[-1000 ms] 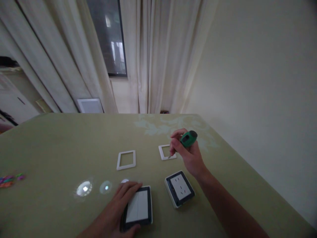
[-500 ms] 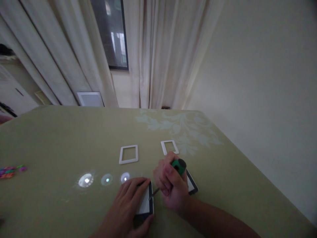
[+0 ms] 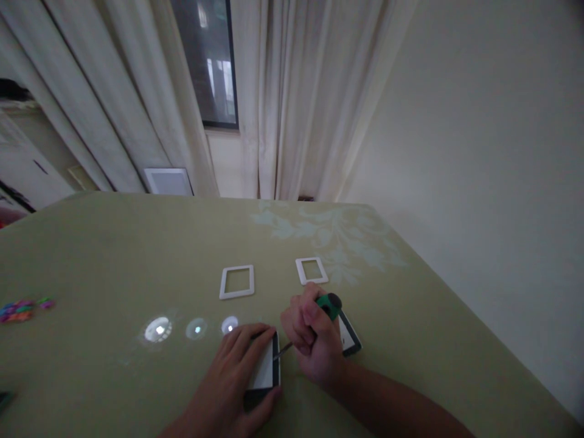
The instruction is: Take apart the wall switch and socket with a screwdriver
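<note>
My left hand [image 3: 235, 377] grips a flat rectangular panel [image 3: 263, 370], white with a black border, fingers over its far edge and thumb at its near edge. In my right hand [image 3: 314, 340] is a screwdriver [image 3: 331, 304] with a green and black handle, its fist closed round the grip. The metal shaft slants down to the left, and its tip meets the panel's black right border. Partly behind my right hand lies a second similar panel [image 3: 350, 336]. Beyond the hands are two white rectangular frames, one on the left [image 3: 237, 296] and one on the right [image 3: 312, 282].
A small heap of colourful pieces [image 3: 19, 310] lies on the green table [image 3: 137, 255] at the left. A dark object [image 3: 4, 400] shows at the lower left edge. A wall [image 3: 493, 213] borders the table's right side; curtains [image 3: 314, 109] hang behind it.
The view has shifted slightly. Both hands keep their grips, and the screwdriver tip stays at the panel's border.
</note>
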